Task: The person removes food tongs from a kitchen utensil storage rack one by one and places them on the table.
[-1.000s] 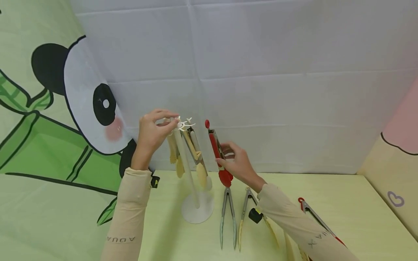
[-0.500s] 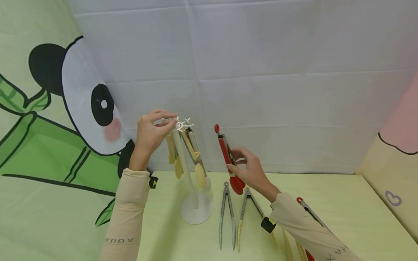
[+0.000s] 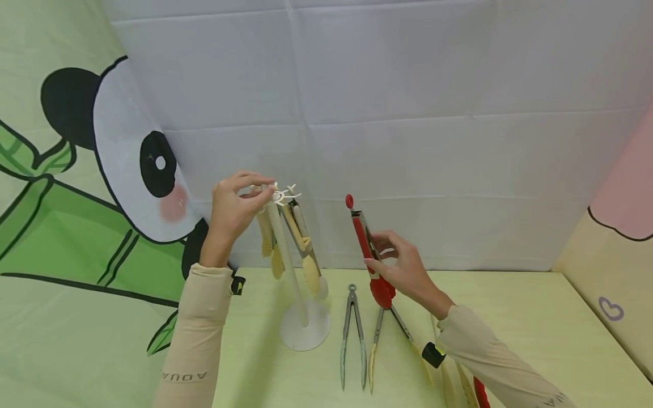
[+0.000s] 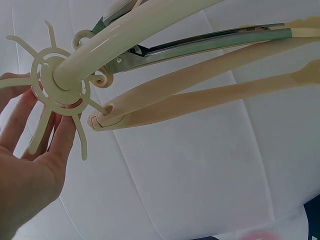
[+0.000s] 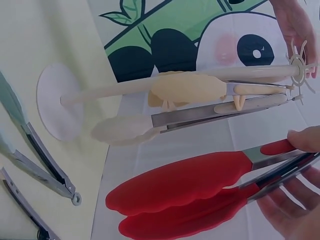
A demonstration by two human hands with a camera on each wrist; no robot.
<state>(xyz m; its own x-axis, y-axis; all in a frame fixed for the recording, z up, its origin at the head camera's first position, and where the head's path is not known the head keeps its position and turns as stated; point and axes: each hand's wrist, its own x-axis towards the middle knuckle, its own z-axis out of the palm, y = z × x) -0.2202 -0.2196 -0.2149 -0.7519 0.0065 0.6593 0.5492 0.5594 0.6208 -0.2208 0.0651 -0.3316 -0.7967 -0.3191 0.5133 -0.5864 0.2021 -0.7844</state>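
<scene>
My left hand (image 3: 230, 212) pinches the hooked ring (image 4: 35, 70) at the top of a white stand, whose pole (image 3: 289, 266) rises from a round base (image 3: 306, 335). Several tongs hang from the hooks, among them a pair with yellow heads (image 3: 310, 274) and a beige pair (image 4: 175, 97). To the right of the stand, my right hand (image 3: 405, 272) grips a pair of red tongs (image 5: 175, 182) by the handles, thumb on one side and fingers on the other. Their red heads point down, slightly parted, and the ring end points up.
On the pale yellow table (image 3: 515, 300) lie spread tongs with green-grey ends (image 3: 343, 357) and another pair with yellow ends (image 3: 373, 362). More utensils, one of them red (image 3: 481, 391), lie partly under the right sleeve. A white cloth (image 3: 408, 141) hangs behind the table.
My right hand has moved right and a little down with the red tongs, away from the stand. The left hand keeps its place on the hooked ring.
</scene>
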